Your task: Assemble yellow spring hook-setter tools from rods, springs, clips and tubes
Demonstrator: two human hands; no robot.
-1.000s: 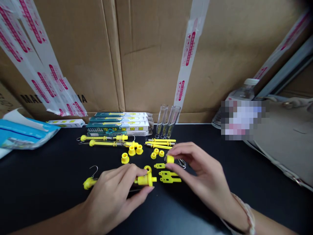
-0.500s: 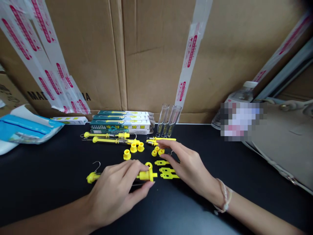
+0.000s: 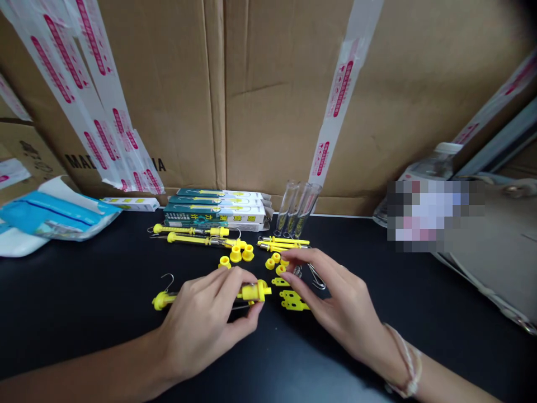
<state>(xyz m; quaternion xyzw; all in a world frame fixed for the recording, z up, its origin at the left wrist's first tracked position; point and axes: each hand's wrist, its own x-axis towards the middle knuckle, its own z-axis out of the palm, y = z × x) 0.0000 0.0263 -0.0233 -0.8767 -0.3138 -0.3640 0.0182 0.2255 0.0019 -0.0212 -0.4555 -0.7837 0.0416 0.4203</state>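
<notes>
My left hand (image 3: 205,319) is closed around a tube spring scale (image 3: 254,291), which lies sideways over the black table. Its yellow end pieces show on both sides of the hand, and a wire hook (image 3: 168,280) sticks up at the left end. My right hand (image 3: 331,296) reaches over small yellow caps (image 3: 270,263) with thumb and forefinger apart. The fingertips are right beside the caps; whether they touch one is unclear. Flat yellow plates (image 3: 289,295) lie under its thumb, and metal hooks (image 3: 318,277) show behind its fingers.
Two spring scales (image 3: 193,230) lie behind my left hand, near larger yellow caps (image 3: 235,253). Yellow rods (image 3: 289,244) and clear tubes (image 3: 296,210) are farther back. Stacked boxes (image 3: 218,210), a blue packet (image 3: 62,210), a bottle (image 3: 432,165) and a bag (image 3: 490,252) stand around.
My right hand has lowered slightly toward the small caps, uncovering the rods and hooks. My left hand keeps its grip, and the scale's yellow end has turned. The whole view has shifted.
</notes>
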